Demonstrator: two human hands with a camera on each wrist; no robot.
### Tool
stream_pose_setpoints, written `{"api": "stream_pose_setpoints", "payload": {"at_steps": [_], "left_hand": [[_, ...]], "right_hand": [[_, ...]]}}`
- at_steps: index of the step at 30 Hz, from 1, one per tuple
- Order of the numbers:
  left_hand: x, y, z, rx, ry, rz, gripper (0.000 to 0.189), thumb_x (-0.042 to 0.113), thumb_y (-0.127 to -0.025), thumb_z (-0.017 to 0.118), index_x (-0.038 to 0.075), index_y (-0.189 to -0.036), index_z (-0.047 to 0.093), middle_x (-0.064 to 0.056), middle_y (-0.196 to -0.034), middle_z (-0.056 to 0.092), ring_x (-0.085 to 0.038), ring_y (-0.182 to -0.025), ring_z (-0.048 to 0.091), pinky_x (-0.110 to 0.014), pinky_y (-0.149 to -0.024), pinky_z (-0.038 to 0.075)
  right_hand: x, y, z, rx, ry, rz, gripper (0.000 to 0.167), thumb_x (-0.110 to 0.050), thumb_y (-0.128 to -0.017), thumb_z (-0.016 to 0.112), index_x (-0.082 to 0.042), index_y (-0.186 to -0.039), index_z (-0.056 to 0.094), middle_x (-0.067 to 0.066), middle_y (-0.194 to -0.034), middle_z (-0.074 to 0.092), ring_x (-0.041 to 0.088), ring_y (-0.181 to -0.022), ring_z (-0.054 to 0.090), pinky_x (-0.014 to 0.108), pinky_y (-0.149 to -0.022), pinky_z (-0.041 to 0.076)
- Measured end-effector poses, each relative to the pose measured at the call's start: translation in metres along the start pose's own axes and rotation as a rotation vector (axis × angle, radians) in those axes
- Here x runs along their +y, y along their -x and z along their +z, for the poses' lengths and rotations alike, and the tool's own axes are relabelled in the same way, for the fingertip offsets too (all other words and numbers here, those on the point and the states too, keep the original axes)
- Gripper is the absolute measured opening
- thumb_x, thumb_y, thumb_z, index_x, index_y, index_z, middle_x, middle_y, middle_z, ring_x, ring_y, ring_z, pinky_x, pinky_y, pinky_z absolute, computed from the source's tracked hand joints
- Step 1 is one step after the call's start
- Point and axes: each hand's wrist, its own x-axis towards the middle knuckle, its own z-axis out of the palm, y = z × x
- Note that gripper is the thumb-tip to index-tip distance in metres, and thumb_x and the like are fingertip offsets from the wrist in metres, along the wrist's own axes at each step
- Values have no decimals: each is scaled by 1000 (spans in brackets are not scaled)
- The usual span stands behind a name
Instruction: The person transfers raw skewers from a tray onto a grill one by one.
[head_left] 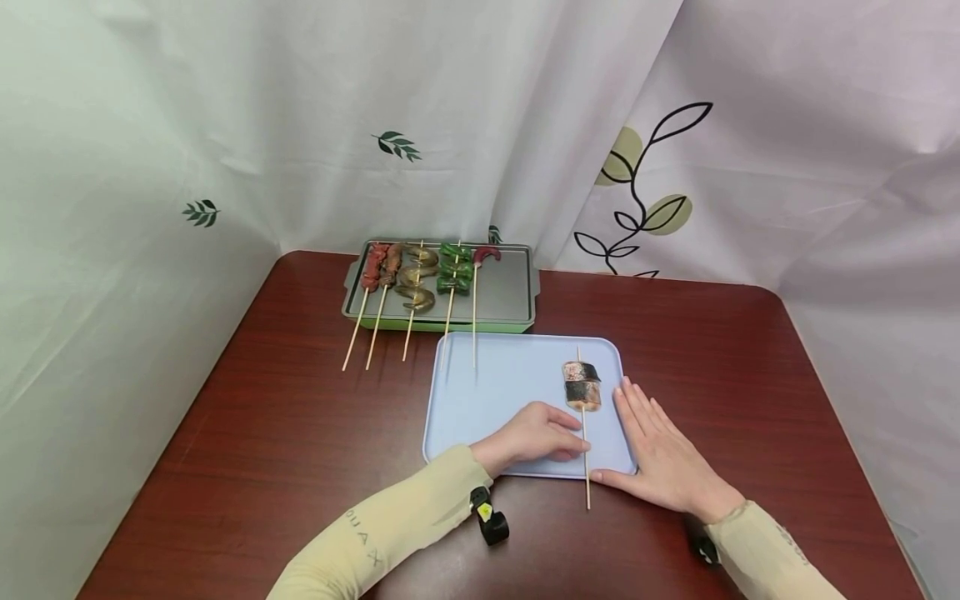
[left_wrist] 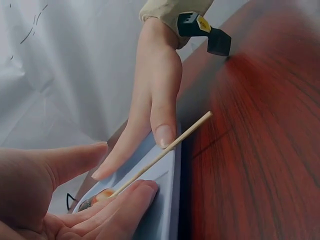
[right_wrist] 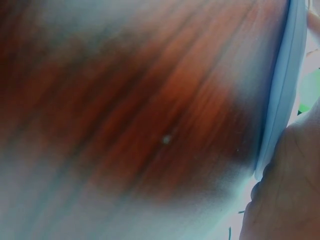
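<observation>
A skewer of pale, dark-skinned chunks (head_left: 582,386), perhaps fish, lies on the right part of a light blue tray (head_left: 495,375); its bare stick (left_wrist: 165,152) juts over the near rim. My left hand (head_left: 542,433) is over the tray beside that stick. In the left wrist view its thumb (left_wrist: 75,160) stands well apart from the fingers, with the stick running past the fingertips. My right hand (head_left: 663,454) rests along the tray's right rim, fingers straight and thumb at the near corner by the stick.
Behind the blue tray stands a grey grill pan (head_left: 502,292) with a green base. Across it lie several skewers, including green pepper pieces (head_left: 453,271) and brown curled pieces (head_left: 417,279), their sticks pointing toward me. A white curtain (head_left: 337,125) borders the dark red table (head_left: 247,417).
</observation>
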Motion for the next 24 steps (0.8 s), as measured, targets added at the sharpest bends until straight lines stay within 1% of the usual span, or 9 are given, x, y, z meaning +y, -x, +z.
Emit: {"api": "stream_pose_setpoints", "payload": {"at_steps": [5, 10, 16, 20, 24], "left_hand": [[-2, -1, 3, -33, 50, -26, 28, 5, -89, 78, -9, -111, 69, -16, -83, 75, -31, -82, 75, -34, -71, 63], [-5, -3, 3, -46, 49, -35, 26, 4, -90, 77, -9, -111, 69, -16, -83, 75, -28, -79, 75, -32, -69, 62], [-6, -4, 3, -61, 44, -42, 25, 5, -91, 76, -7, -112, 68, -14, -83, 75, -27, -78, 75, -32, -68, 62], [-7, -5, 3, -66, 55, -43, 26, 4, -90, 76, -7, -112, 68, -14, -82, 74, -28, -78, 75, -33, -68, 63], [-7, -4, 3, -63, 76, -42, 28, 2, -87, 78, -6, -112, 68, -14, -82, 74, -29, -78, 75, -34, -68, 63]], "right_hand": [[0, 0, 0, 9, 5, -9, 118, -76, -84, 64, 9, -156, 25, 24, -166, 14, 41, -150, 17, 50, -122, 18], [0, -1, 1, 16, 13, -14, 118, -76, -84, 64, 9, -156, 26, 24, -165, 14, 42, -150, 18, 52, -121, 20], [1, -1, 2, 18, 18, -16, 117, -76, -84, 64, 8, -156, 25, 24, -165, 14, 42, -150, 18, 51, -121, 20], [1, -1, 2, 21, 26, -19, 117, -75, -84, 64, 8, -156, 25, 24, -165, 14, 42, -150, 18, 52, -121, 20], [1, 0, 1, 14, 15, -14, 117, -75, -84, 64, 8, -157, 24, 24, -166, 13, 41, -150, 18, 49, -122, 18]]}}
